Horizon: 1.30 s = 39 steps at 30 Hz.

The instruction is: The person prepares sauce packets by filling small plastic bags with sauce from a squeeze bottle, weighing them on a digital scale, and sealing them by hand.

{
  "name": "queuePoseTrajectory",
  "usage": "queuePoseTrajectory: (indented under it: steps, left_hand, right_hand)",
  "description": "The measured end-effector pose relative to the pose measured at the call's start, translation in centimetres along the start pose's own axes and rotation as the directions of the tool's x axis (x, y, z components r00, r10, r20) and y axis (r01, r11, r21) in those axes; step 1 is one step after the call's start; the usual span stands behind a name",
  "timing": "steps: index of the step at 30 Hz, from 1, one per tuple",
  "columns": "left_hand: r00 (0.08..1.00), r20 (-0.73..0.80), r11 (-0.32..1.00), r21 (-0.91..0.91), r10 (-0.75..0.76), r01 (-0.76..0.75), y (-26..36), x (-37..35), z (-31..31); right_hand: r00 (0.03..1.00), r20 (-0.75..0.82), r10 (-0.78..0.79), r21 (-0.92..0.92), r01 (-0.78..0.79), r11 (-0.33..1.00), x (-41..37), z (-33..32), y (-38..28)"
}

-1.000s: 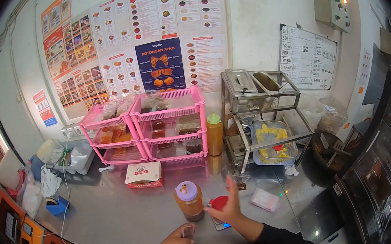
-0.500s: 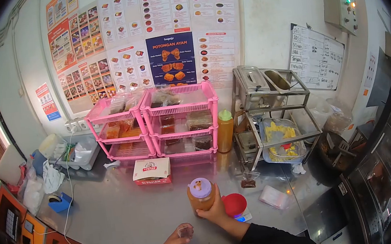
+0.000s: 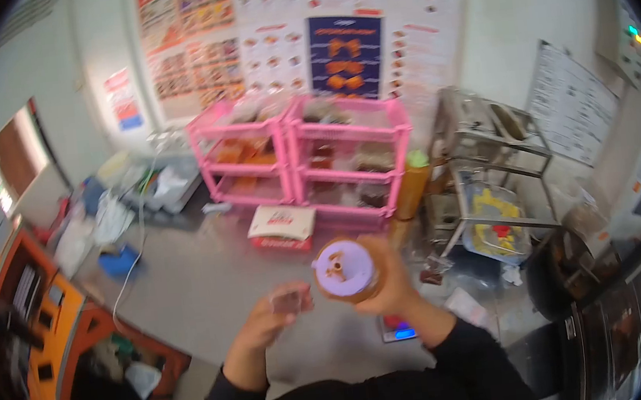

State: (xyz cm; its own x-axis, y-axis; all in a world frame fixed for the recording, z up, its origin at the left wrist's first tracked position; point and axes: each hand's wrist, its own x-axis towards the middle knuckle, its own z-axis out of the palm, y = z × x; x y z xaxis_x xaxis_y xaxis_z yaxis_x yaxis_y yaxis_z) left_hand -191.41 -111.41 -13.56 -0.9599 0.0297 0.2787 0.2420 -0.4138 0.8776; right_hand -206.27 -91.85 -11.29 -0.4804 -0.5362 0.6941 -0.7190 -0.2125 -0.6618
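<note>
My right hand (image 3: 393, 282) is wrapped round a jar (image 3: 345, 269) of orange-brown contents, its lilac lid facing up toward the camera. To its left, my left hand (image 3: 274, 314) holds a small clear cup (image 3: 288, 303) between thumb and fingers. The jar and the cup are close but apart, both raised above the steel table (image 3: 188, 280). Beneath my right wrist, a small scale (image 3: 398, 329) with a lit blue display shows in part, and a bit of the red bowl on it is visible. Motion blurs the view slightly.
A red and white box (image 3: 283, 228) sits before pink racks (image 3: 296, 191) of packets. Right of them stand an orange squeeze bottle (image 3: 411, 188) and a metal rack (image 3: 460, 224) with food trays. A blue tape dispenser (image 3: 119, 260) lies left, near a white cable. Plastic packets (image 3: 466, 308) lie right.
My right hand has lifted the jar up toward the camera, over the scale's left side. My left hand has risen with the cup. The camera view has turned left and tilted down.
</note>
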Motion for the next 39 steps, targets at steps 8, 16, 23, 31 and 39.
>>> queuePoseTrajectory:
  steps: [8, 16, 23, 31, 39]
  left_hand:
    - [0.991, -0.108, 0.903, 0.414, -0.076, 0.115, 8.5, -2.1, 3.1]
    - [0.969, -0.168, 0.853, 0.463, -0.181, 0.24, 7.7, -1.4, 4.7]
    - [0.901, -0.217, 0.856, 0.291, -0.376, 0.428, 8.1, -1.8, 4.9]
    - [0.956, -0.16, 0.951, 0.15, -0.245, 0.269, 6.5, -2.0, 3.9]
    - [0.958, -0.238, 0.976, 0.107, -0.159, 0.189, 5.1, -1.6, 3.1]
  right_hand:
    - [0.815, 0.34, -0.47, -0.587, 0.574, 0.571, 7.8, -3.5, -8.0]
    - [0.654, 0.57, -0.497, -0.611, 0.742, 0.276, 9.0, -3.2, -9.6]
    - [0.555, 0.627, -0.546, -0.541, 0.815, 0.207, 9.8, -3.1, -10.7]
    - [0.555, 0.627, -0.546, -0.528, 0.819, 0.225, 9.9, -3.0, -10.4]
    - [0.737, 0.572, -0.36, -0.517, 0.665, 0.539, 7.9, -3.3, -7.6]
